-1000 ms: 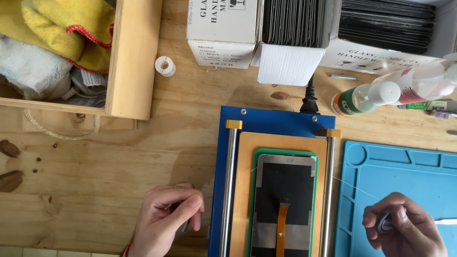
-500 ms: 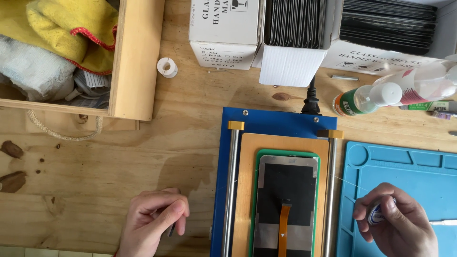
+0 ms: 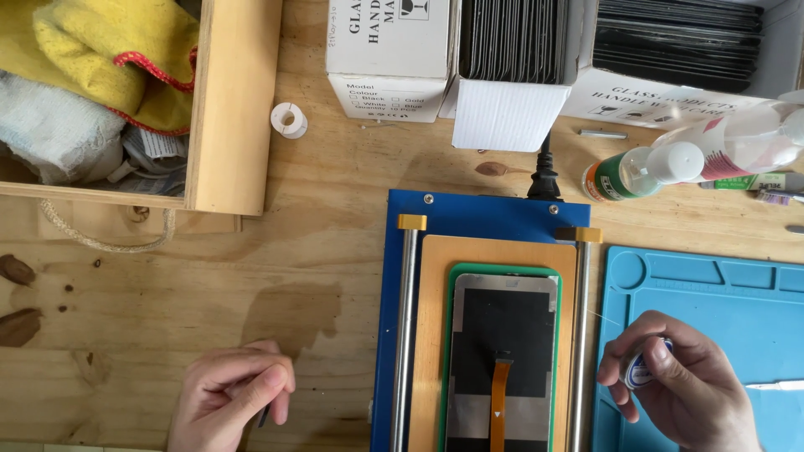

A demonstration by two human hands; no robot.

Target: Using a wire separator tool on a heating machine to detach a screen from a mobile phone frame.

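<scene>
You pinched the spool (image 3: 641,368) in your right hand (image 3: 682,389) and the wire end in your left hand (image 3: 230,406), so keeping the wire taut and level above the screen (image 3: 502,351) seemed wise.

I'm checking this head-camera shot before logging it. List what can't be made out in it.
- Left hand: head view; curled fingers hide most of the thin dark item it pinches.
- Right hand: fingers cover most of the small blue-and-white spool; the fine wire running from it is too thin to follow.
- Phone screen: lower end cut off by the bottom edge.
- Wooden box: contents cut off by the top and left edges.
</scene>
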